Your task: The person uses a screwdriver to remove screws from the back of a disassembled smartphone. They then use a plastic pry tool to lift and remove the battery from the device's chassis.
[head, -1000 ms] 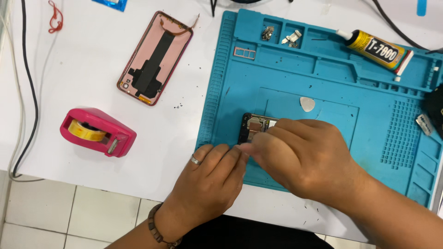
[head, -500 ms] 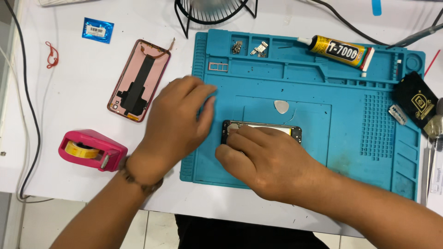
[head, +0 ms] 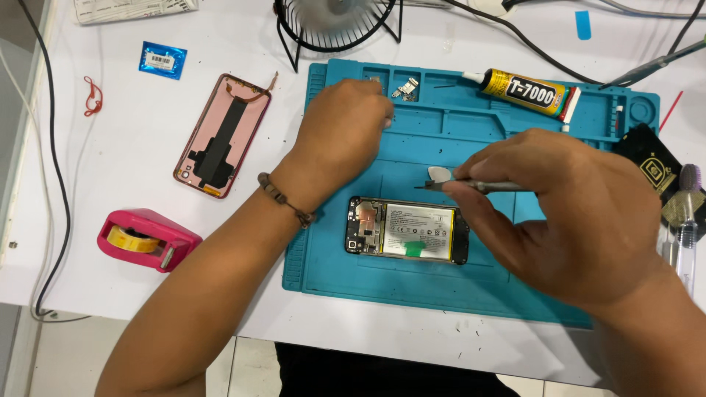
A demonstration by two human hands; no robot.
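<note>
Phone (head: 407, 230), opened with its battery showing, now lies uncovered at the middle of the blue mat (head: 353, 279); both hands have lifted off it. Right hand (head: 573, 213), above it, pinches a thin screwdriver (head: 471, 186). Left hand (head: 342, 136), fingers curled together, has moved to the mat's far trays; whether it grips anything is hidden.

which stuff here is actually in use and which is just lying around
In use:
opened phone on the blue mat
thin tool held in the right hand
small parts in the mat's tray, by the left hand

Lying about:
pink back cover
tape dispenser
glue tube
fan
</note>
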